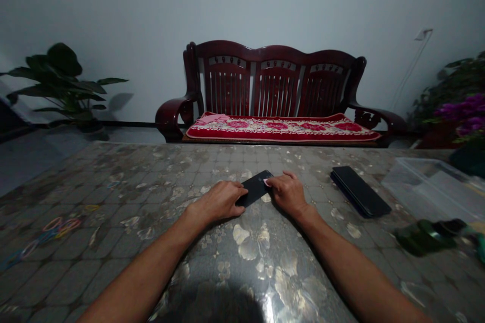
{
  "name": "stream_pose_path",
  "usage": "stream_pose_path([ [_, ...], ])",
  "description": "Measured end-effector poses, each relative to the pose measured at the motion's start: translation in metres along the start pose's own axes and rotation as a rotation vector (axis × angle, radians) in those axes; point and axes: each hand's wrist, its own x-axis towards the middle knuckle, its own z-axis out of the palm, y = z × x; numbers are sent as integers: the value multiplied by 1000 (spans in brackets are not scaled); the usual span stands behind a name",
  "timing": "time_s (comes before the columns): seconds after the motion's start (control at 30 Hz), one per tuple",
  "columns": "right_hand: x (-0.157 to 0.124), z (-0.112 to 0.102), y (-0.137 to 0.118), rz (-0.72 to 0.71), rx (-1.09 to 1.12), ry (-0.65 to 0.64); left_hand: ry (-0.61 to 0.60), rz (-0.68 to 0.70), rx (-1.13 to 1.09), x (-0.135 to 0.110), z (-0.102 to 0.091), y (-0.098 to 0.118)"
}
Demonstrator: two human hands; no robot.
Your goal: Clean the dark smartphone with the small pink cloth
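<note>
A flat black phone (254, 190) lies slanted on the patterned tablecloth, its far end turned to the right. My left hand (223, 200) grips its near left end between thumb and fingers. At the far right end, my right hand (287, 193) is closed on a small whitish-pink piece (267, 182), pressed against the phone's surface. What that piece is, I cannot make out. Small faint marks show on the phone near my right fingertips. To the right of my right hand lies a dark, thick, phone-shaped stack or case (359, 191), apart from both hands.
On the right stand a clear plastic box (435, 186) and a green bottle (424, 237) lying on its side. Coloured loops (56, 229) are scattered at left. Beyond the table (151, 262) is a wooden bench (275, 86); potted plants (71, 81) flank it.
</note>
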Motion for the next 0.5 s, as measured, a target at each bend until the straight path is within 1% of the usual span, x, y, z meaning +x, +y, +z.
stream_pose_path([
  [0.1,-1,2,-5,-84,59,-17,10,20,-7,-1,1,1],
  [0.17,-1,2,-5,-105,98,7,23,28,-31,-1,0,2],
  [0.33,2,-3,0,-21,98,184,36,4,-103,-3,-7,1],
  [0.5,7,-10,1,-18,75,298,69,-47,-152,-1,-11,0],
])
